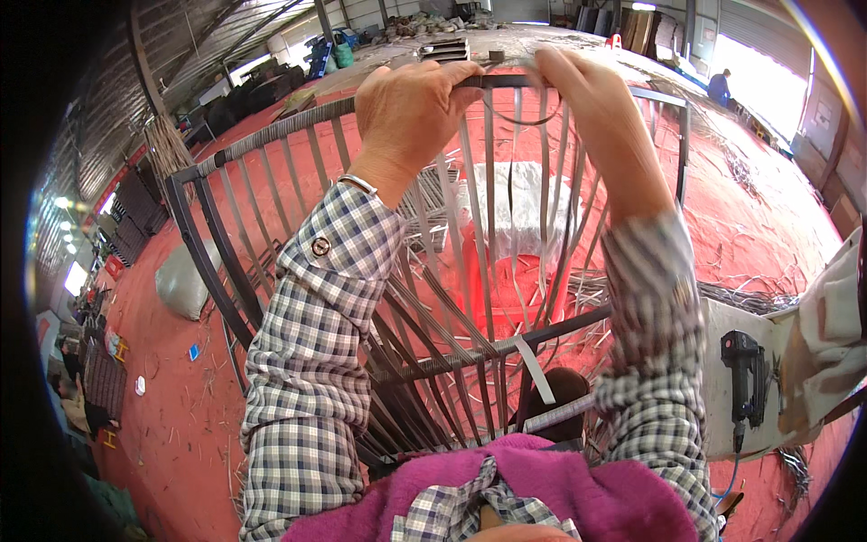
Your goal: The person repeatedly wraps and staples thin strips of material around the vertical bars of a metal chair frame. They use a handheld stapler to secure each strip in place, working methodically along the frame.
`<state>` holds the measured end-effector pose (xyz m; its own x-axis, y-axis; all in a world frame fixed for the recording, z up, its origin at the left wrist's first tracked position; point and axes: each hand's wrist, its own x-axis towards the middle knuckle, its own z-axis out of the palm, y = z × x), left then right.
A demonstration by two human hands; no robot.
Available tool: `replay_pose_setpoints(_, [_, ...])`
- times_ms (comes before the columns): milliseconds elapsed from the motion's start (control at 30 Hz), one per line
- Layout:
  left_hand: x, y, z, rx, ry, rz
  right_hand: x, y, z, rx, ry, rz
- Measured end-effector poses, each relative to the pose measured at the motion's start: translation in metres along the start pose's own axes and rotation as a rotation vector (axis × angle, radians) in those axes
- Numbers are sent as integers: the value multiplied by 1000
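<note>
A dark furniture frame [205, 237] stands in front of me, grey flat strips [489, 217] running from its top bar [506, 81] down to a lower crossbar [578, 321]. Wrapped strip covers the top bar's left part. My left hand [411, 117] is closed over this bar, thumb and fingers pressed to its middle. Just right of it, my right hand [582, 86] is closed in a pinch above the bar. A thin dark strip [519, 122] loops below the bar between both hands and seems to end in the right fingers, which are partly blurred.
Behind the strips stands a red plastic stool [483, 294] with white sheeting [519, 194] on it. A black air stapler [743, 375] lies on a pale surface at right. Strip scraps litter the red floor [172, 406]. A stuffed sack [188, 278] sits left; a person [719, 88] is far right.
</note>
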<state>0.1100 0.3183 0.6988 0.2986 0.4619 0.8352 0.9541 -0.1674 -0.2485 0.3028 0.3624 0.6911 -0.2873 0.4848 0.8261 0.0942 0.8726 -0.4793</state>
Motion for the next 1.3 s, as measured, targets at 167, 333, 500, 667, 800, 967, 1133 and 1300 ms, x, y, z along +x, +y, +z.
replay_pose_setpoints(167, [-6, -16, 7, -22, -65, -25, -215, 29, -97, 135, 303, 812])
replay_pose_setpoints(333, [-3, -14, 15, -70, -151, -75, -318, 54, -300, -728, 633, 1100])
replay_pose_setpoints(500, [25, -16, 12, -138, -411, -79, -239, 56, -294, -654, 669, 369])
replay_pose_setpoints(667, [61, -20, 9, -375, -807, -115, -116, 37, -128, 8, 397, 157])
replay_pose_setpoints(800, [71, -12, 8, -433, -960, -203, -61, 25, -20, 199, 67, 104])
replay_pose_setpoints(967, [70, -10, 10, -536, -950, -184, -34, 38, 48, 1, 172, 38])
replay_pose_setpoints(1133, [66, -13, 17, -482, -972, -181, -40, 48, 68, -273, 187, 68])
replay_pose_setpoints(1300, [64, -6, 17, -402, -895, -147, -47, 44, 63, -304, 274, 83])
